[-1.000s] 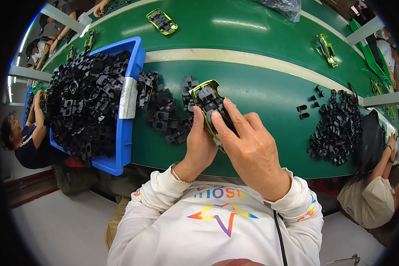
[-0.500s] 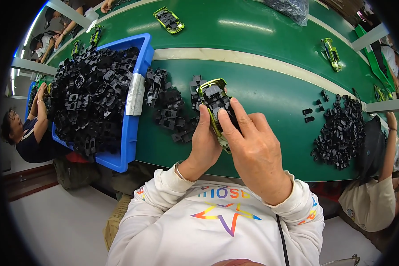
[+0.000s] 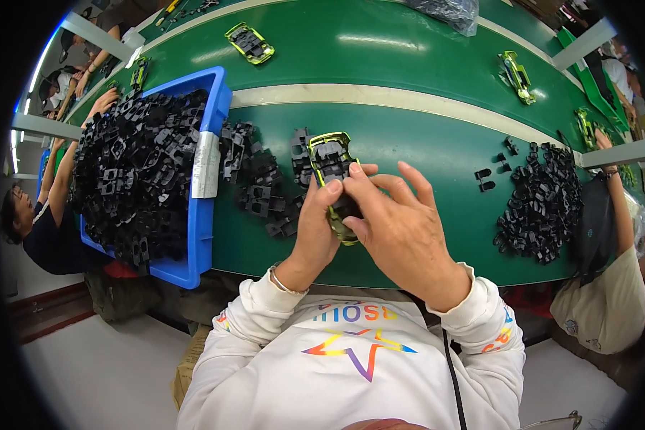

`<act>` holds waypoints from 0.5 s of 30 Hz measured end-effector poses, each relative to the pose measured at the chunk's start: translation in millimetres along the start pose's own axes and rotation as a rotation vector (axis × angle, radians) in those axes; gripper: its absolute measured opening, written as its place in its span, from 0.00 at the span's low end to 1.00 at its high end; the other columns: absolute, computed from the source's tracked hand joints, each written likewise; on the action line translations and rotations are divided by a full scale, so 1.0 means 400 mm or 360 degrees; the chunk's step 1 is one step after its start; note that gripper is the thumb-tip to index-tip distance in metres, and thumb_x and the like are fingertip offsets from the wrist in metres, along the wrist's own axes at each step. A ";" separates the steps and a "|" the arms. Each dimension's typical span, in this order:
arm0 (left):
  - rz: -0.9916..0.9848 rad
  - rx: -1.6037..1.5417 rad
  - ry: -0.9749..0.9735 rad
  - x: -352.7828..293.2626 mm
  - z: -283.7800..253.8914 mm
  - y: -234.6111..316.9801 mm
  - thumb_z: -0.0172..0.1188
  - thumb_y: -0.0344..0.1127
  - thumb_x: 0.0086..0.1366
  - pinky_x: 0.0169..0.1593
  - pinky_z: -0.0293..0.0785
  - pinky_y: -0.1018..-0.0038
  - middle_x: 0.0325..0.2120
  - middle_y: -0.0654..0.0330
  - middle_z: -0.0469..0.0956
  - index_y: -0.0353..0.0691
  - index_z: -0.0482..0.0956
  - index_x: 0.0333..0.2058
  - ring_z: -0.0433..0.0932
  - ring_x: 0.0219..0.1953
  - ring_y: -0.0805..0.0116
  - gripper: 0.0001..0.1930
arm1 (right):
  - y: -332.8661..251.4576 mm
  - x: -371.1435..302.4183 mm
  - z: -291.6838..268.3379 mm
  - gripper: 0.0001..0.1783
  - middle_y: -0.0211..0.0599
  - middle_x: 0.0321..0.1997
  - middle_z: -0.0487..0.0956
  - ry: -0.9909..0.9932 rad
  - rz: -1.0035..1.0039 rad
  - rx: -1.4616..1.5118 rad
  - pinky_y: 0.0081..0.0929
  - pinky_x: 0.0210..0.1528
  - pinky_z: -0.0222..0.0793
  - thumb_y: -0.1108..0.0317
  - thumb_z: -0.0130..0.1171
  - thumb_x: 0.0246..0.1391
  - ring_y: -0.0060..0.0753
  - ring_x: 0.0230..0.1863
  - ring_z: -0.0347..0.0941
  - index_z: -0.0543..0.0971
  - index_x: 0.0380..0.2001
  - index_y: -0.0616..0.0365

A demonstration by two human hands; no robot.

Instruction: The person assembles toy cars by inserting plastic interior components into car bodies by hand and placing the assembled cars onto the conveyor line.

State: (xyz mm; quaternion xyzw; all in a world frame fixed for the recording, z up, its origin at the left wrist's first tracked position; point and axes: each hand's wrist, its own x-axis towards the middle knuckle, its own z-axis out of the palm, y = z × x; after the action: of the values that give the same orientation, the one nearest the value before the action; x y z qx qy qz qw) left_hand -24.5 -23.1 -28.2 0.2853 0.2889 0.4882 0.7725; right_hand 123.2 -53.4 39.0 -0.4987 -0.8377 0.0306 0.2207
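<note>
A yellow-green toy car body [image 3: 331, 148] with black seat parts inside is held in front of me, open side facing up. My left hand [image 3: 315, 228] is closed around its left side, with the thumb over the edge. On the other side, my right hand [image 3: 408, 233] has its index fingertip on the black interior and its thumb at the lower end. The remaining right fingers are partly raised and spread. Just behind and left of the car body lie loose black seat parts [image 3: 265, 199] on the green table.
A blue bin [image 3: 209, 247] heaped with black plastic parts stands at left. Small black parts [image 3: 541, 204] are piled at right. Other car bodies [image 3: 251, 43] [image 3: 516, 77] lie on the green belt [image 3: 380, 57] beyond the pale rail [image 3: 322, 94]. Co-workers sit on both sides.
My right thumb has shifted from the car's interior toward its lower end, and the right fingers have spread. Car bodies on the belt appear slightly shifted left, along with the whole view.
</note>
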 end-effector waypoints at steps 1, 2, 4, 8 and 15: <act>-0.0007 -0.0007 -0.0010 -0.001 0.004 0.001 0.48 0.41 0.69 0.57 0.73 0.66 0.55 0.50 0.73 0.37 0.63 0.60 0.77 0.52 0.62 0.24 | 0.008 -0.002 -0.007 0.25 0.40 0.58 0.78 0.0004 0.0100 0.0216 0.39 0.66 0.57 0.73 0.65 0.50 0.37 0.52 0.74 0.77 0.54 0.57; 0.0004 0.0021 0.0014 -0.003 0.012 0.004 0.48 0.42 0.68 0.58 0.73 0.65 0.57 0.49 0.72 0.35 0.63 0.61 0.77 0.53 0.61 0.26 | 0.017 -0.004 -0.013 0.25 0.39 0.58 0.78 0.0009 0.0200 0.0432 0.40 0.66 0.57 0.73 0.66 0.51 0.37 0.53 0.75 0.76 0.54 0.56; 0.0060 0.0039 0.0018 -0.001 0.030 0.014 0.48 0.39 0.67 0.59 0.74 0.63 0.61 0.47 0.69 0.35 0.59 0.64 0.76 0.56 0.56 0.29 | 0.054 -0.022 -0.014 0.25 0.38 0.57 0.79 0.0113 0.0200 0.0574 0.41 0.64 0.60 0.74 0.65 0.51 0.39 0.52 0.75 0.76 0.55 0.55; 0.0039 0.0056 0.0019 -0.005 0.058 0.034 0.48 0.36 0.67 0.53 0.80 0.60 0.60 0.45 0.69 0.36 0.57 0.65 0.75 0.57 0.46 0.29 | 0.142 -0.093 -0.042 0.21 0.40 0.46 0.82 0.0362 0.0615 0.0719 0.33 0.50 0.70 0.75 0.63 0.54 0.42 0.46 0.77 0.79 0.52 0.55; 0.0017 0.0172 0.0116 0.007 0.075 0.025 0.52 0.36 0.71 0.47 0.83 0.65 0.53 0.45 0.74 0.35 0.64 0.61 0.81 0.49 0.48 0.23 | 0.291 -0.223 -0.121 0.16 0.40 0.40 0.81 0.0377 0.0968 0.0229 0.33 0.44 0.70 0.74 0.62 0.54 0.40 0.38 0.77 0.80 0.48 0.58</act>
State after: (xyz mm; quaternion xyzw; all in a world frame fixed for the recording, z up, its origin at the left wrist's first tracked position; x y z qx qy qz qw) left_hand -7.5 -21.5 -1.5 0.3101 0.3412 0.4860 0.7425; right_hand 274.1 -79.1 20.7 -0.7091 -0.6147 0.0960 0.3319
